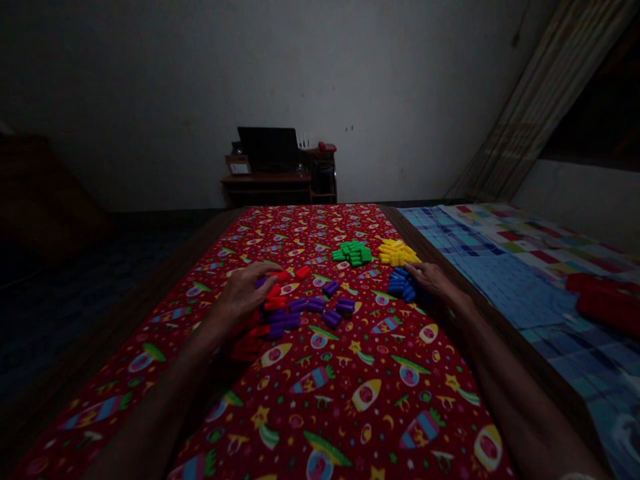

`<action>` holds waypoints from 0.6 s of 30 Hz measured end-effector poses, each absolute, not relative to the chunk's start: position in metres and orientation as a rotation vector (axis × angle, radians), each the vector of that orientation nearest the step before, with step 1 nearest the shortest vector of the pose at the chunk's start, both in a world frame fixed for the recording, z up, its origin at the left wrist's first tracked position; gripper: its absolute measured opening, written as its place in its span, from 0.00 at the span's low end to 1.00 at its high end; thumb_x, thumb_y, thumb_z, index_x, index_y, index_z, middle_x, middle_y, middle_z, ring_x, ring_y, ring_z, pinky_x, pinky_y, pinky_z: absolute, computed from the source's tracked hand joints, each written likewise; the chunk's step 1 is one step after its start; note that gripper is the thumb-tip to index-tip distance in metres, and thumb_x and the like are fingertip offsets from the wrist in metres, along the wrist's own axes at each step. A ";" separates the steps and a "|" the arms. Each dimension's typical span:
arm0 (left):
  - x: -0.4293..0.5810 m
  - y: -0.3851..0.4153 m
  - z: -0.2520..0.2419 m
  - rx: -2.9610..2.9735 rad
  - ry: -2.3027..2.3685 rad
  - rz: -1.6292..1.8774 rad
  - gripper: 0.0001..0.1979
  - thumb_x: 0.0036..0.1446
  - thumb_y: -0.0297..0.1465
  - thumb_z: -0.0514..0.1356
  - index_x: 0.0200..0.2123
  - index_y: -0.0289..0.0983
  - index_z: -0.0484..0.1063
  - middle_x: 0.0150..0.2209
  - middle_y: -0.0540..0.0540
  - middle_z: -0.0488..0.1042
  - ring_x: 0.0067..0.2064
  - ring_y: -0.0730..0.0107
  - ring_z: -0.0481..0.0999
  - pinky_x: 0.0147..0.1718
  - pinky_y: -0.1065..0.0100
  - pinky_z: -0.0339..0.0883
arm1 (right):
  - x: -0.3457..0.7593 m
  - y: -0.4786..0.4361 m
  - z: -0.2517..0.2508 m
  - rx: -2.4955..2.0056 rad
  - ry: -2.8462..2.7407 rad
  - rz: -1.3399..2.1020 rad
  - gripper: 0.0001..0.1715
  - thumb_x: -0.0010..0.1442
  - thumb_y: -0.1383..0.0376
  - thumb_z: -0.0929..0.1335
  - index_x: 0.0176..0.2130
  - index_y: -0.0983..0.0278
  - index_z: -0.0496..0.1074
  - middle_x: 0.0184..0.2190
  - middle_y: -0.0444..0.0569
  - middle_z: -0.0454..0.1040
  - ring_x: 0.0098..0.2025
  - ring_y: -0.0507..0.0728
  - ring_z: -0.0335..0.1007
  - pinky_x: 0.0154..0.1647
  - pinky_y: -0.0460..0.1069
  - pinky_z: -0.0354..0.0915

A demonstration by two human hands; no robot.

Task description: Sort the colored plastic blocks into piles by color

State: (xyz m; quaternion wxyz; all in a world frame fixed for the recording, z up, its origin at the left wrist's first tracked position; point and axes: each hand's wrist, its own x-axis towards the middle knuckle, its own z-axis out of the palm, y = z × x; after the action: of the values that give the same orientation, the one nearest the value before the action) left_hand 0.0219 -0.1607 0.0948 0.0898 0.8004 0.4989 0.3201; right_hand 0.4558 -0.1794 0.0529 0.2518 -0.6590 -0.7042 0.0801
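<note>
My left hand (pixel 243 290) lies over the left side of a loose group of red blocks (pixel 275 303) and purple blocks (pixel 315 305). Its fingers curve apart from the thumb, and a small purple block (pixel 260 283) shows in the gap, with no firm grip visible. Across the cloth, my right hand (pixel 434 280) reaches to the edge of a pile of blue blocks (pixel 401 285), fingers extended and touching or just above it. Yellow blocks (pixel 397 253) are heaped right beyond those fingertips. To their left sits a cluster of green blocks (pixel 353 253).
A red patterned cloth (pixel 320 387) covers the long surface under the blocks. To the right is a bed-like area with blue checked fabric (pixel 500 280) and a dark red bundle (pixel 607 303). A desk (pixel 267 179) with a monitor (pixel 269 148) stands against the far wall.
</note>
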 end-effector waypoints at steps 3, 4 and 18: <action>0.023 -0.162 0.096 2.389 1.483 0.942 0.20 0.54 0.43 0.51 0.39 0.38 0.76 0.43 0.43 0.79 0.44 0.59 0.77 0.47 0.62 0.69 | 0.456 -0.179 0.054 -1.824 -1.967 0.197 0.23 0.62 0.56 0.61 0.33 0.67 0.78 0.28 0.51 0.78 0.29 0.56 0.70 0.28 0.46 0.59; 0.023 -0.162 0.096 2.392 1.480 0.941 0.20 0.54 0.43 0.51 0.39 0.38 0.76 0.43 0.43 0.79 0.44 0.59 0.77 0.47 0.62 0.69 | 0.456 -0.179 0.055 -1.839 -1.979 0.189 0.23 0.61 0.56 0.61 0.31 0.67 0.78 0.26 0.50 0.78 0.28 0.56 0.69 0.27 0.46 0.58; 0.016 -0.160 0.100 2.372 1.525 0.915 0.20 0.54 0.43 0.52 0.40 0.40 0.76 0.43 0.44 0.79 0.44 0.58 0.77 0.47 0.63 0.69 | 0.464 -0.178 0.056 -1.885 -2.027 0.103 0.30 0.61 0.52 0.59 0.24 0.69 0.75 0.18 0.47 0.67 0.22 0.52 0.63 0.23 0.46 0.49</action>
State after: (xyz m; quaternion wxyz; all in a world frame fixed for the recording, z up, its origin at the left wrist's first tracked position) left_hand 0.0159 -0.1595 0.1000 0.0883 0.7970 0.5122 0.3075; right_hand 0.4641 -0.1777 0.0563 0.1849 -0.6689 -0.7191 0.0367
